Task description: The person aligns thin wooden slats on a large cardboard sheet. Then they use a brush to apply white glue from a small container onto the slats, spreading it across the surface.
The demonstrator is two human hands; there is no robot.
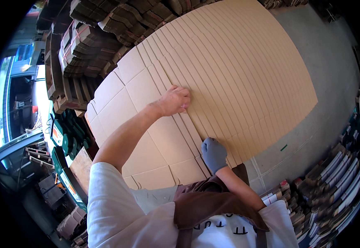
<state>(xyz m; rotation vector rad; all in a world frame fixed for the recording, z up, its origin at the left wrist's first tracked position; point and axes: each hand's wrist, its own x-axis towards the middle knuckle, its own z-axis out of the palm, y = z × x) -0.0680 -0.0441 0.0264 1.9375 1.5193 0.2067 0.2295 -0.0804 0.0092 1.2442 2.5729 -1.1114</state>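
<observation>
A long fanned row of flat brown cardboard blanks [238, 70] lies overlapped across a work surface in front of me. My left hand [175, 100], bare, presses down on the blanks near the left end of the row, fingers curled on an edge. My right hand [214, 153], in a grey glove, rests on the near edge of the same overlapped blanks, fingers bent against the cardboard. A larger scored cardboard sheet [147, 136] lies under my left forearm. I wear a white shirt and a brown apron.
Bundled stacks of folded cardboard [101, 37] are piled at the upper left. A green machine [66, 144] stands at the left edge. Stacks of printed flat cartons [332, 186] fill the lower right. Grey concrete floor [328, 70] shows at the right.
</observation>
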